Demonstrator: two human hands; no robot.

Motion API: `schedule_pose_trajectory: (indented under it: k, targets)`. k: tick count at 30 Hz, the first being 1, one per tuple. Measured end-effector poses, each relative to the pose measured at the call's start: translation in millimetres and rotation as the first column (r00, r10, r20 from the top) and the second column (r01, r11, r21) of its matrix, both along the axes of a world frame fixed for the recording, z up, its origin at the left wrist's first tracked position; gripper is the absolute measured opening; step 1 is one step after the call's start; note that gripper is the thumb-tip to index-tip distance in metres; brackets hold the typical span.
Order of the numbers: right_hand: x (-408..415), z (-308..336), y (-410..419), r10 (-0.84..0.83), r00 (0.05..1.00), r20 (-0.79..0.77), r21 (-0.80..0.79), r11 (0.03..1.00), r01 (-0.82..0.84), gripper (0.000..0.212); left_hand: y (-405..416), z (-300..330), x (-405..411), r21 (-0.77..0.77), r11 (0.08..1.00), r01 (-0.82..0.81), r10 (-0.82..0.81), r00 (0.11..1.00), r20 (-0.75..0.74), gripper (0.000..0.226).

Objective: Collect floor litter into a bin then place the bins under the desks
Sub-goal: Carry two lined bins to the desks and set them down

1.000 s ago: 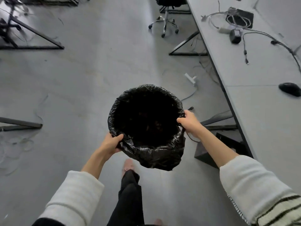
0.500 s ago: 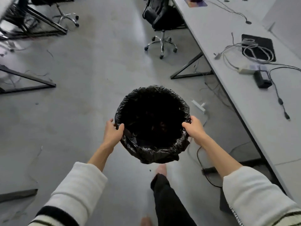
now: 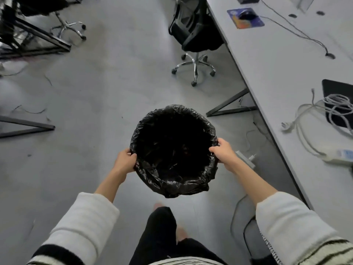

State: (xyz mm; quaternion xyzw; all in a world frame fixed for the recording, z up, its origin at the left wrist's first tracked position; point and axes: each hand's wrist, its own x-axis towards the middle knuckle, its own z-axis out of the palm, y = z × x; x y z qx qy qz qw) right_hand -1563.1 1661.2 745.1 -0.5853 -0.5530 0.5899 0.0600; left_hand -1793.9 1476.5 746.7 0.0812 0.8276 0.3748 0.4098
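Note:
A round bin lined with a black plastic bag (image 3: 183, 185) hangs in the air above the grey floor, in front of my legs. My left hand (image 3: 125, 162) grips its left rim, fingers curled over the bag's edge. My right hand (image 3: 223, 153) grips the right rim the same way. The inside of the bin is dark and its contents cannot be made out. A long grey desk (image 3: 277, 77) runs along the right side.
A black office chair (image 3: 193, 31) on a chrome wheeled base stands ahead by the desk. A white power strip (image 3: 245, 158) and cables lie on the floor near the desk's black leg (image 3: 229, 107). Cables, a mouse pad and an adapter lie on the desk. Desk frames stand at left.
I have walked forward along the desk with the bin held in both hands. The office chair and the desk leg are now nearer, and the mouse pad has come into view.

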Motion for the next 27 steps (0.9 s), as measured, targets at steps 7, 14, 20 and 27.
schedule_pose_trajectory:
  k: [7,14,20,27]
  targets:
    - [-84,-44,144,-0.064,0.994,0.09,-0.053,0.996,0.069,0.035,154,-44,-98,-0.055,0.997,0.055,-0.051,0.996,0.07,0.028]
    - [-152,-95,276,-0.175,0.973,0.153,-0.073,0.979,0.188,0.015,306,-97,-167,-0.145,0.982,0.117,-0.104,0.99,0.093,0.026]
    - [-182,-188,387,-0.187,0.955,0.232,-0.107,0.971,0.216,0.015,415,-182,-191,-0.226,0.967,0.115,-0.081,0.985,0.152,0.02]
    - [-216,-370,486,-0.098,0.932,0.348,-0.169,0.972,0.165,0.009,508,-356,-212,-0.369,0.928,0.059,0.004,0.986,0.166,0.018]
